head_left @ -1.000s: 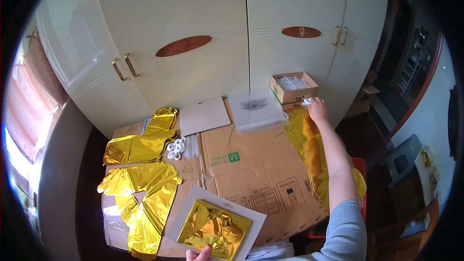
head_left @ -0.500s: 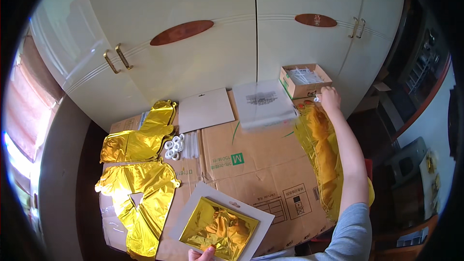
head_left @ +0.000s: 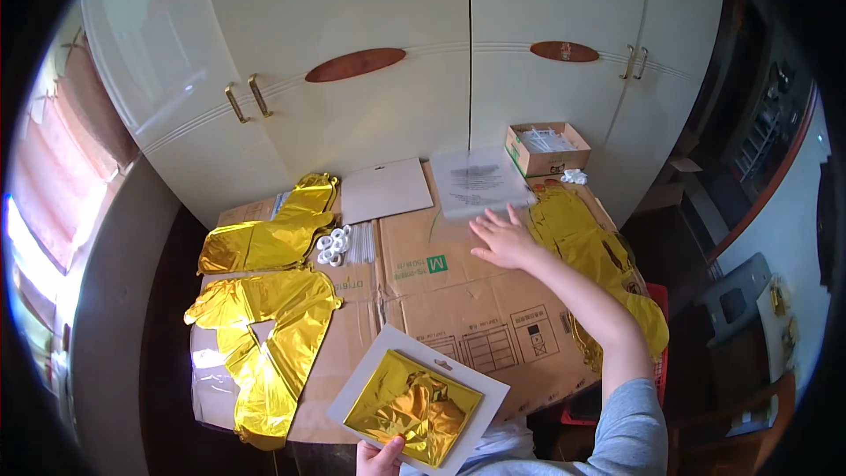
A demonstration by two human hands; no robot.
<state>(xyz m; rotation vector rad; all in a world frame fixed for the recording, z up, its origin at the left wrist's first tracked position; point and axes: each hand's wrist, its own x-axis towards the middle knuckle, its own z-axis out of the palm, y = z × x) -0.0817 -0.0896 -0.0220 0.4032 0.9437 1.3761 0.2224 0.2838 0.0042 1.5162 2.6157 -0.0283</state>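
My left hand (head_left: 381, 457) grips the lower edge of a pale hang card (head_left: 483, 392), its thumb pressed on a folded gold foil balloon (head_left: 414, 405) that lies on the card. My right hand (head_left: 502, 240) is empty, fingers spread, just by the near edge of a stack of clear plastic bags (head_left: 476, 178) with dark print. Whether it touches the bags or the cardboard below, I cannot tell. Beyond my right forearm lie flat gold foil balloons (head_left: 573, 227). A small white bunched item (head_left: 574, 176) rests beside the open box (head_left: 548, 161) of clear straws.
A flattened cardboard sheet (head_left: 414, 308) covers the table. On its left lie more gold foil balloons (head_left: 264, 322), several white ribbon rolls (head_left: 332, 245) and a row of clear straws (head_left: 361, 243). Blank card (head_left: 388, 192) lies at the back, before cream cabinets (head_left: 352, 0).
My right hand has let go of the white item by the straw box and moved left and nearer, its fingers now spread. My left hand still holds the card and folded balloon.
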